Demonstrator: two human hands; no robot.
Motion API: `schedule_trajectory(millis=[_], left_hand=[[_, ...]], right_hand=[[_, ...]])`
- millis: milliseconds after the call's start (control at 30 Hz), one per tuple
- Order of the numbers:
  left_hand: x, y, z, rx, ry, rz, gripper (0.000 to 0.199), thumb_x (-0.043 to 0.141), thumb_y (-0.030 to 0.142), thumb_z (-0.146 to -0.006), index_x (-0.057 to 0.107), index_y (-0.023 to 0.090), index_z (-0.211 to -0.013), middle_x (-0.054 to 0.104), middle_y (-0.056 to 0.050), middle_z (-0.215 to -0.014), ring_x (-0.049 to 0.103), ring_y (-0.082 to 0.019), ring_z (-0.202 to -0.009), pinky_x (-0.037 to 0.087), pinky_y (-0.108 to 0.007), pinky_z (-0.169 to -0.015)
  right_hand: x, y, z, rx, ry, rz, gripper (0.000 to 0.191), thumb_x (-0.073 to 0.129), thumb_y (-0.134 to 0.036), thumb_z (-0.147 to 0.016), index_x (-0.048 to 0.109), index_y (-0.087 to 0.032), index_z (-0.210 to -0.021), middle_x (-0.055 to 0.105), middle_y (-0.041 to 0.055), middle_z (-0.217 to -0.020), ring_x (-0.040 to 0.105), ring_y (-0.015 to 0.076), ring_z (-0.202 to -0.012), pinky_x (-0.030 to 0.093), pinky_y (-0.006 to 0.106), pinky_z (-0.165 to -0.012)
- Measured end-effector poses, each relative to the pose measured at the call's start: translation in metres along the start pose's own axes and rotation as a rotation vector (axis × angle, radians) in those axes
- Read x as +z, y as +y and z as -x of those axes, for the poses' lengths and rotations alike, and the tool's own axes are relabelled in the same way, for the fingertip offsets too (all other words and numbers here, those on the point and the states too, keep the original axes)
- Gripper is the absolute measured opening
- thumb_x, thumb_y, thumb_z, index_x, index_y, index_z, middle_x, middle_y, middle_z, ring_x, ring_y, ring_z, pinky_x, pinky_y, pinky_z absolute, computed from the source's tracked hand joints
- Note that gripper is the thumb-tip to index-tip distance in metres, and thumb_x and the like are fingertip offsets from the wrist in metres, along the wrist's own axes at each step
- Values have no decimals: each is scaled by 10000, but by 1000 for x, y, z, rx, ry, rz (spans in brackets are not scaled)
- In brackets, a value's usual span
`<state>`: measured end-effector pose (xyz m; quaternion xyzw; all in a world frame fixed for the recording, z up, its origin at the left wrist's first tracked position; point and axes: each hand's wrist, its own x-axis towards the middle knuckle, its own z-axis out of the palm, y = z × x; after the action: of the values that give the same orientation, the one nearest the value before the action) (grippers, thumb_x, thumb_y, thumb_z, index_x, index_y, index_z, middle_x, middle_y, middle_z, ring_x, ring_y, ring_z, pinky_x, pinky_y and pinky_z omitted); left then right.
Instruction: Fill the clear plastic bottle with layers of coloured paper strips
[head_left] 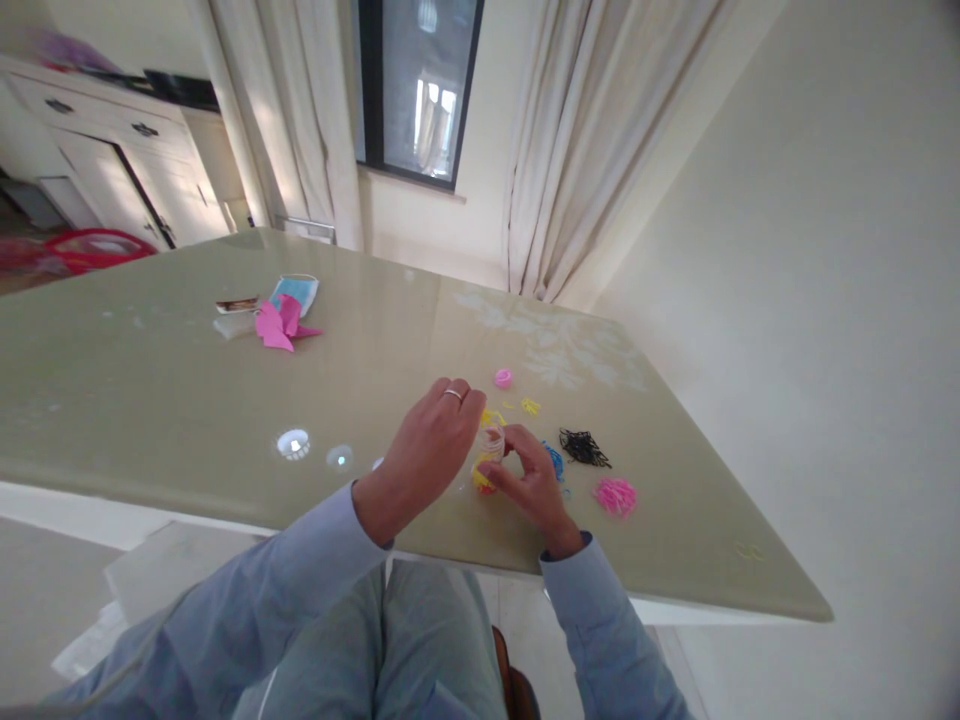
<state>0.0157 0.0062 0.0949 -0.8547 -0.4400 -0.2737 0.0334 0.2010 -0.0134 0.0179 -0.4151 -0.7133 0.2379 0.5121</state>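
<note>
My right hand [534,482] is wrapped round a small clear jar [492,446], keeping it upright at the table's near side. Yellow and orange-red bits show in the jar's lower part. Over the jar's open mouth, my left hand [436,440] is closed in a pinch, with small yellow rubber bands [491,416] at its fingertips. A pink cap [503,378] lies beyond the jar, and a few more yellow bands [531,407] are nearby. Blue bands [555,462] lie beside my right hand, partly hidden by it. Further right are a black pile [585,447] and a pink pile [616,496] of bands.
On the glossy table [375,370], a blue face mask [295,292] and a bright pink folded piece [282,324] lie at the far left. Two pale loose bands [748,552] are near the right corner. A wall stands along the right side.
</note>
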Motion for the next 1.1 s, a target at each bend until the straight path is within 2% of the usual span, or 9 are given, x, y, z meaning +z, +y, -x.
schedule_trajectory(millis=[133,267,367,467,667,800,933,1100], left_hand=[[-13,7,-4,127,-106,-179,173,476,35,-917,607,139,-879,612,-95,-879,559,-245,-868,482,-346,-742],[-21,8,-4,227,-113,-266,183,469,41,-931,596,143,-846,606,-91,-859,564,-232,-839,474,-334,-713],[-21,11,-3,303,-112,-283,203,458,45,-939,597,143,-828,596,-87,-817,570,-223,-822,467,-322,-698],[-17,14,-4,312,-163,-270,183,484,52,-934,613,133,-833,611,-100,-810,587,-232,-824,471,-320,-686],[-22,14,-13,299,-282,-116,176,534,29,-910,629,139,-811,634,-95,-832,607,-223,-861,488,-315,-753],[-28,9,-25,286,-374,0,173,551,15,-882,662,137,-829,661,-104,-854,627,-233,-866,487,-320,-746],[-23,3,-43,309,-448,172,232,571,-16,-807,646,151,-665,629,-68,-698,619,-207,-722,469,-324,-738],[-16,-2,-57,291,-430,271,286,562,-14,-734,585,165,-513,555,-43,-545,524,-168,-541,428,-324,-668]], right_hand=[[2,0,-1,-19,-9,1,203,783,-345,-809,721,-219,-956,604,19,-853,524,169,-770,449,295,-717],[3,0,-1,-15,-5,7,187,781,-350,-811,705,-210,-908,597,20,-849,518,166,-762,447,292,-713],[3,1,-1,-17,9,17,188,768,-372,-817,692,-211,-875,588,19,-831,506,167,-747,448,297,-708],[3,2,-1,-28,11,16,201,762,-390,-816,682,-209,-852,582,18,-810,506,169,-738,448,300,-700],[3,-3,-2,-2,9,22,210,750,-402,-825,662,-211,-813,591,22,-814,523,172,-754,456,301,-712],[2,-5,-2,21,9,8,241,786,-406,-792,646,-210,-781,589,16,-799,529,171,-750,455,295,-704],[1,-2,-1,47,-3,-19,254,794,-392,-789,631,-203,-744,569,10,-777,528,167,-746,440,291,-705],[-1,4,2,79,-14,-31,207,761,-402,-823,683,-210,-836,596,15,-814,534,171,-763,435,297,-714]])
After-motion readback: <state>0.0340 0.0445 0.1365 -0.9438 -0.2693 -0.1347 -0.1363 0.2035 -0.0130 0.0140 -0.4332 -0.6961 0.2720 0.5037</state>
